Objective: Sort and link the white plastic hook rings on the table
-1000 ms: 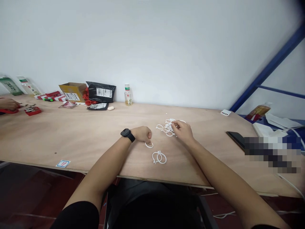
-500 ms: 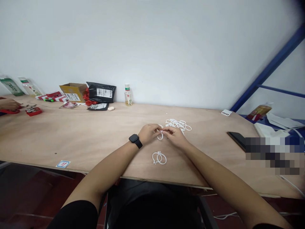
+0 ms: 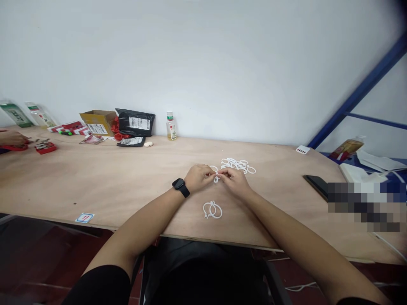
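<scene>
Over the middle of the table, my left hand (image 3: 201, 177) and my right hand (image 3: 234, 179) meet fingertip to fingertip. Both are closed in a pinch on a white plastic curtain ring (image 3: 216, 180), whose lower loop shows below the fingers. Part of another white loop (image 3: 213, 168) shows above my left fingertips; whether it joins the held ring I cannot tell. Closer to me lie two curtain rings (image 3: 216, 210), overlapping or linked. Just beyond my right hand is a loose pile of white curtain rings (image 3: 237, 164).
A phone (image 3: 316, 186) lies at the right. Along the wall stand a drink bottle (image 3: 171, 129), a black parcel bag (image 3: 136, 123) and an open cardboard box (image 3: 97, 123). At far left, another person's hand (image 3: 11, 138) is near a red tray (image 3: 46, 148). A numbered card (image 3: 85, 217) marks the front edge.
The held curtain ring has turned between my fingertips, so its lower loop looks narrower and shorter. My hands have barely moved. The two nearer rings and the pile stay in place.
</scene>
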A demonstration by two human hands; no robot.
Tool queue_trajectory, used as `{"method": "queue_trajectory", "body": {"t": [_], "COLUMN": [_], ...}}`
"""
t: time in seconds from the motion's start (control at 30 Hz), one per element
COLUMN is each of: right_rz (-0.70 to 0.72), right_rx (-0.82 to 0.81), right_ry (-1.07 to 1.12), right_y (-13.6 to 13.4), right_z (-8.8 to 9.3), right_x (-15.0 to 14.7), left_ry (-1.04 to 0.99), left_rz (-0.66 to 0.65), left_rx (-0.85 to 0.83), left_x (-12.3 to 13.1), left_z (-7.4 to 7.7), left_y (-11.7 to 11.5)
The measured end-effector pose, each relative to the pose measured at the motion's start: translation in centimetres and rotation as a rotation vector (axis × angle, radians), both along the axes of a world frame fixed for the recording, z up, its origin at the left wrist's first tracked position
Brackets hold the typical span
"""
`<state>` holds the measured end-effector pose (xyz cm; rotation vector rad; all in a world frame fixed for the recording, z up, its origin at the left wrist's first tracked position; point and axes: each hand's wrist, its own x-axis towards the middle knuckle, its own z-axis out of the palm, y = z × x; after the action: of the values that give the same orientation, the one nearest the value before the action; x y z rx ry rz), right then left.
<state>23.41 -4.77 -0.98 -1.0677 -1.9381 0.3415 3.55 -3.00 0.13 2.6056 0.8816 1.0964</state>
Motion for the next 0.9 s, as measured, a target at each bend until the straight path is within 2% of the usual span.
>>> {"method": "queue_trajectory", "body": {"t": [0.2, 0.33, 0.4, 0.47, 0.57, 0.63, 0.73, 0.9], "right_rz": [-0.027, -0.068, -0.132, -0.227, -0.329, -0.361, -0.371, -0.255], "right_rx": [0.080, 0.176, 0.221, 0.228, 0.177, 0.145, 0.134, 0.131], "right_ry": [-0.044, -0.091, -0.128, -0.159, -0.155, -0.118, -0.065, -0.076], "right_y": [-0.3, 0.0, 0.5, 1.1, 1.9, 2.3, 2.3, 1.5], "right_z": [0.1, 0.4, 0.6, 0.7, 0.6, 0.5, 0.5, 0.6], "right_x": [-0.3, 0.1, 0.7, 1.6, 2.9, 3.5, 3.5, 2.4], "left_ry": [0.013, -0.020, 0.007, 0.109, 0.283, 0.372, 0.428, 0.381], "left_rz": [0.065, 0.046, 0.010, -0.082, -0.221, -0.265, -0.273, -0.137], "left_rx": [0.027, -0.080, -0.191, -0.310, -0.447, -0.496, -0.487, -0.334], "left_x": [0.4, 0.0, -0.4, -0.7, -0.5, -0.1, 0.4, 0.2], "left_z": [0.0, 0.5, 0.9, 1.2, 1.3, 1.0, 0.5, -0.4], "left_y": [-0.1, 0.0, -0.2, -0.4, -1.1, -1.4, -1.4, -0.5]}}
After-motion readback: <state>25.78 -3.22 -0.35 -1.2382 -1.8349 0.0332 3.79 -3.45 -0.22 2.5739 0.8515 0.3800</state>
